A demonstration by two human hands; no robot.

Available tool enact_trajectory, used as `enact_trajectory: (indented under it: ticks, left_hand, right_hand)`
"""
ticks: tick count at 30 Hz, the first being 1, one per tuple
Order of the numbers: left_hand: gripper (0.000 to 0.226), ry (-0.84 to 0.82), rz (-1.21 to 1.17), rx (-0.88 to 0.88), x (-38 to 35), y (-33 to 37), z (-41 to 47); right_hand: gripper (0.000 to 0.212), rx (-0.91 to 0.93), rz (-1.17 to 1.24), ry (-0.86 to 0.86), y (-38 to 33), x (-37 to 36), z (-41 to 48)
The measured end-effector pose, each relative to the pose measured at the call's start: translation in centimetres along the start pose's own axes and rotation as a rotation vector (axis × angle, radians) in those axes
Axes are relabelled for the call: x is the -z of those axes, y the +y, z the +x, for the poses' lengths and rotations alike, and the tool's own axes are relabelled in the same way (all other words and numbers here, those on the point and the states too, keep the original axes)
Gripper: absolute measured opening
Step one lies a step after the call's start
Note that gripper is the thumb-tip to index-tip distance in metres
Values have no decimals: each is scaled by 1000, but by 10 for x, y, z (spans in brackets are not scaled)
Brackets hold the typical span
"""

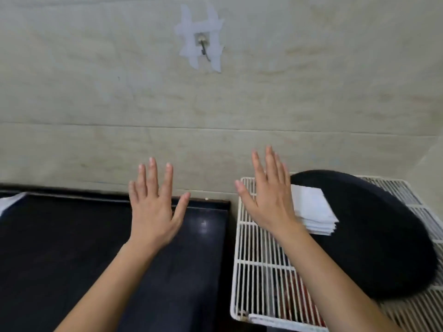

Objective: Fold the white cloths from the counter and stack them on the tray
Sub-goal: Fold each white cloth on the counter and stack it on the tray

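Beige wall [96, 97] backs dark counter [60, 240], wire rack [254, 259] beside.

Counter [72, 248]: under the fingers [152, 178] of your left hand [153, 212] you are seeing a dark, smooth, glossy slab; a pale glare is shining just right of the thumb.
Wire rack [259, 259]: white-coated metal bars, smooth and slightly shiny, are running beneath the fingers of your right hand [268, 200].
Tray [371, 236]: right of those fingers a black matt surface is lying, its material unclear.
Folded cloths [314, 209]: white matt cloth is sitting just beside your right little finger.
Wall [96, 92]: beyond your fingertips [269, 149] pale beige tiles are showing a smooth, marbled finish.
Hook [203, 47]: high above your fingertips grey metal is gleaming amid whitish matt tape patches [189, 22].
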State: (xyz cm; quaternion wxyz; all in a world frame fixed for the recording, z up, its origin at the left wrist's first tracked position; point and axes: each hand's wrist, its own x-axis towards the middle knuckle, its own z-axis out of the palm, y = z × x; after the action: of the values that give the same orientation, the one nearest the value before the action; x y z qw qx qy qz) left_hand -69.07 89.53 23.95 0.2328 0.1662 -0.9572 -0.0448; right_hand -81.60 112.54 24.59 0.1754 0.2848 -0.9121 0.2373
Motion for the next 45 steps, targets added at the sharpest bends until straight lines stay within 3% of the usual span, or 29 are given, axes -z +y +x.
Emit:
enact_trajectory:
  ticks: [5, 10, 15, 20, 25, 32, 38, 45]
  left_hand:
    - [75, -35, 225, 232, 47, -118, -52]
    - [80, -22, 312, 402, 106, -225, -116]
    - [85, -33, 341, 483, 158, -340, -177]
    - [84, -63, 409, 479, 207, -469, -261]
    - [82, -84, 416, 618, 251, -569, -330]
    - [81, -99, 350, 835, 259, -663, -394]
    - [81, -173, 240, 919, 232, -748, -420]
    - [91, -302, 278, 1004, 221, -891, -382]
  right_hand:
    - [80, 266, 35, -131, -119, -75, -1]
    - [83, 389, 56, -191, -250, -118, -19]
    - [86, 486, 35, -193, -384, -156, -30]
    - [87, 563, 36, -307, -529, -220, -67]
    - [87, 674, 18, -384, -648, -264, -95]
    - [86, 793, 69, -433, -755, -321, -120]
    - [85, 834, 62, -521, -822, -406, -129]
    - [85, 803, 75, -611, -927, -503, -85]
